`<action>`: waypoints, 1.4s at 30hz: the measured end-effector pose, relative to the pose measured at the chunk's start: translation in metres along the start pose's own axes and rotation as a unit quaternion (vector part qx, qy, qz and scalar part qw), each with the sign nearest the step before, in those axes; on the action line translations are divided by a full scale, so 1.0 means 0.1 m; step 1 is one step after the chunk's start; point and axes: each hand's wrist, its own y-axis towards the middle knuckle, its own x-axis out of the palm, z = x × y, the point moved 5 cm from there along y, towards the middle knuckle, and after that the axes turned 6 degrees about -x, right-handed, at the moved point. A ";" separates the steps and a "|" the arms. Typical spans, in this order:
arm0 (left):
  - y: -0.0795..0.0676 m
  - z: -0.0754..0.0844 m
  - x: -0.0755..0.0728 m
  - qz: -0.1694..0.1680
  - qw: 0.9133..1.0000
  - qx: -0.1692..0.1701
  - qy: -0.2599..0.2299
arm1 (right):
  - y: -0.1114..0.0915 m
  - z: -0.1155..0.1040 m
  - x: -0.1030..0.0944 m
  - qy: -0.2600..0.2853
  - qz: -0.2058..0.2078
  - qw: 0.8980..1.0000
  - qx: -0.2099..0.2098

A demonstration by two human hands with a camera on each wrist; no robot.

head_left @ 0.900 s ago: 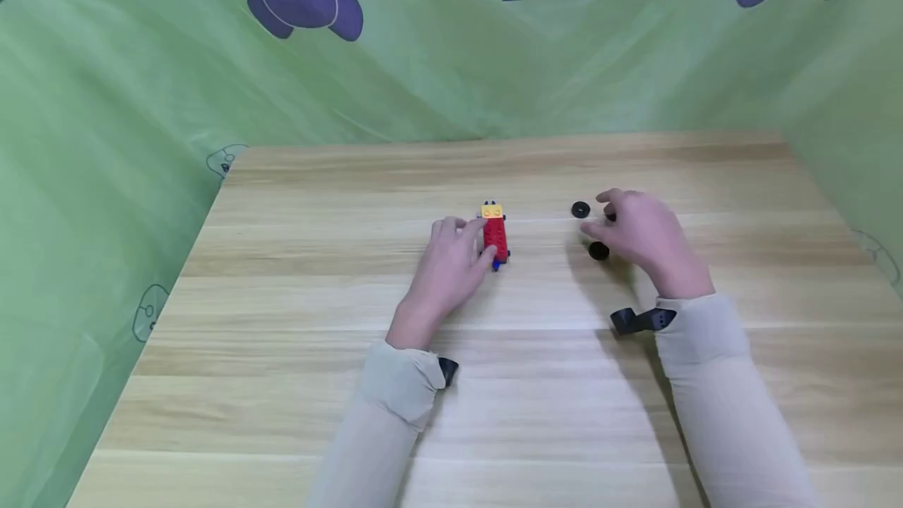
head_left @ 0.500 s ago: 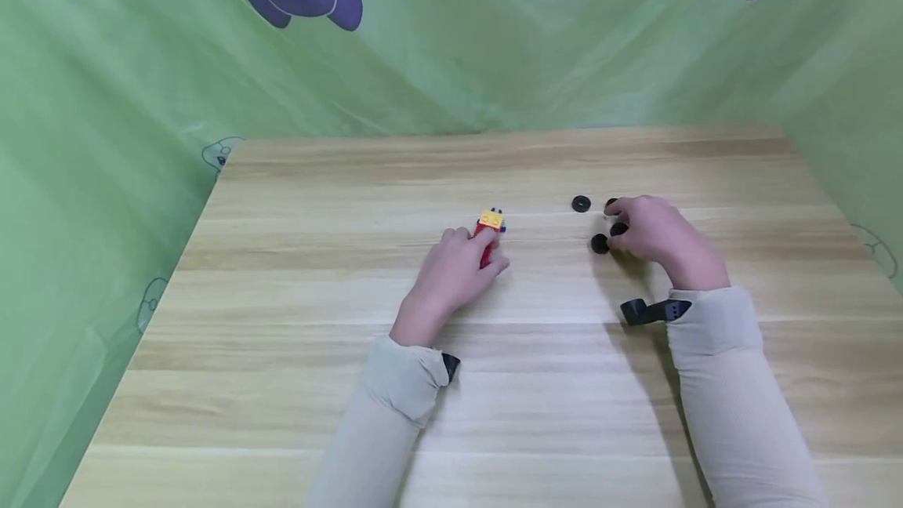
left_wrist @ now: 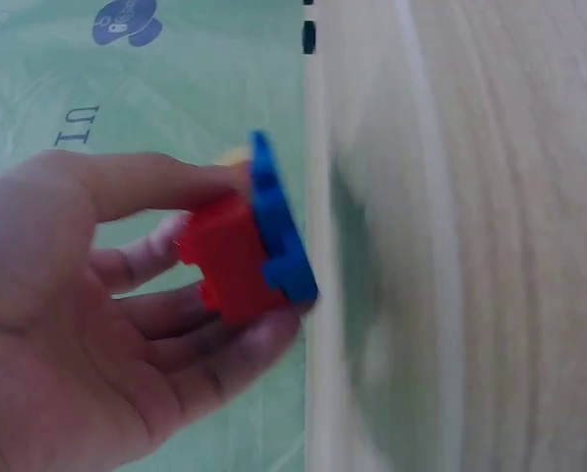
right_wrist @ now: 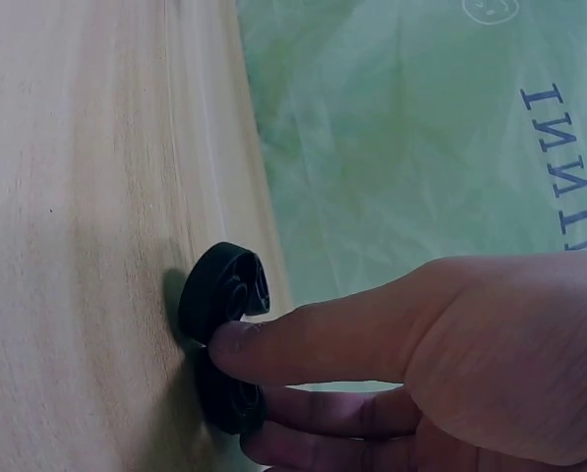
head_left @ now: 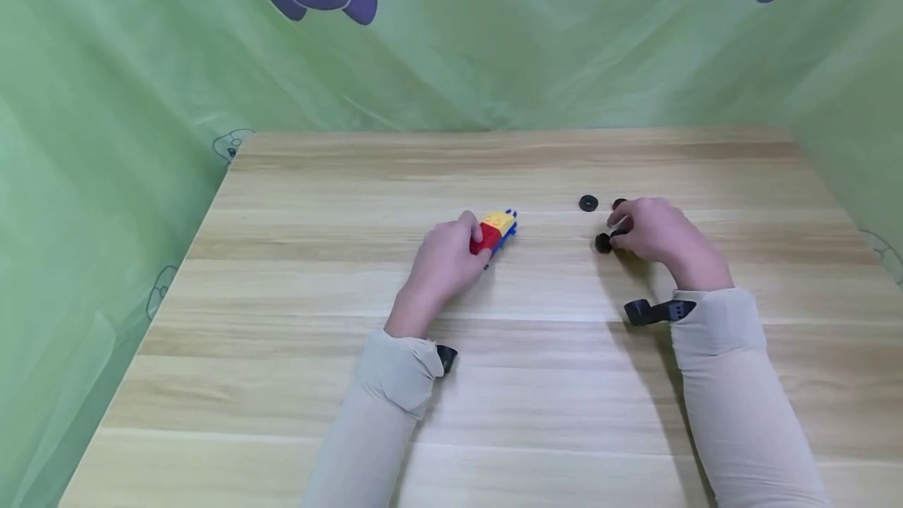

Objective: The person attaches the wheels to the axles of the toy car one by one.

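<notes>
My left hand (head_left: 444, 259) grips a small toy car body of building bricks (head_left: 498, 223), red and yellow on a blue base. In the left wrist view the red brick (left_wrist: 224, 258) sits between thumb and fingers, with the blue base (left_wrist: 281, 231) tilted above the table. Farther right, my right hand (head_left: 666, 237) pinches a black toy wheel (right_wrist: 224, 395) between thumb and fingers. Another black wheel (right_wrist: 214, 292) stands right beside it in the right wrist view. Two more black wheels lie near the hand, one (head_left: 589, 203) uncovered and one (head_left: 620, 202) partly hidden by the fingers.
The wooden table (head_left: 282, 288) spreads out around both hands. A green printed cloth (head_left: 451, 61) hangs behind its far edge and along the sides. Black camera mounts (head_left: 656, 312) are worn at both wrists.
My left hand has closed round the toy car body, picked it up and tilted it to the right. My right hand has moved slightly right and taken a wheel between its fingertips.
</notes>
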 end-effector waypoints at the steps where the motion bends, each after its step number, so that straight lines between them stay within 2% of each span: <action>1: 0.00 0.00 -0.02 0.006 0.999 -0.003 -0.031 | 0.00 0.00 0.00 -0.001 0.000 1.000 -0.001; 4: 0.00 0.01 -0.07 0.008 0.990 -0.014 -0.137 | 0.00 -0.01 0.00 -0.003 0.004 1.000 -0.009; 8: 0.00 0.02 -0.11 -0.004 0.965 -0.034 -0.259 | 0.01 -0.03 -0.02 -0.004 0.009 1.000 -0.025; 11: 0.00 0.02 -0.11 -0.013 0.947 -0.044 -0.319 | 0.01 -0.04 -0.04 0.003 0.009 0.999 -0.033; 15: -0.01 0.03 -0.11 -0.026 0.927 -0.057 -0.370 | -0.03 -0.13 -0.09 0.031 0.034 0.998 -0.049; 21: -0.02 0.06 -0.11 -0.052 0.908 -0.059 -0.411 | -0.12 -0.36 -0.21 0.097 0.099 0.987 -0.078; 24: -0.02 0.06 -0.09 -0.070 0.899 -0.061 -0.428 | -0.15 -0.45 -0.24 0.160 0.102 0.978 -0.082; 25: -0.02 0.07 -0.08 -0.075 0.899 -0.063 -0.428 | -0.16 -0.49 -0.25 0.181 0.103 0.975 -0.080; 27: -0.03 0.07 -0.07 -0.082 0.901 -0.065 -0.420 | -0.18 -0.55 -0.26 0.220 0.108 0.966 -0.080; 30: -0.04 0.10 -0.05 -0.095 0.904 -0.063 -0.412 | -0.20 -0.65 -0.27 0.283 0.127 0.948 -0.077; 32: -0.04 0.12 -0.03 -0.103 0.906 -0.059 -0.406 | -0.21 -0.71 -0.27 0.335 0.142 0.928 -0.083; 37: -0.06 0.16 0.00 -0.120 0.907 -0.048 -0.401 | -0.20 -0.82 -0.23 0.451 0.158 0.871 -0.111; 39: -0.06 0.17 0.00 -0.122 0.908 -0.045 -0.398 | -0.19 -0.84 -0.21 0.470 0.159 0.860 -0.119; 42: -0.07 0.17 0.01 -0.124 0.909 -0.042 -0.396 | -0.18 -0.86 -0.19 0.479 0.159 0.855 -0.123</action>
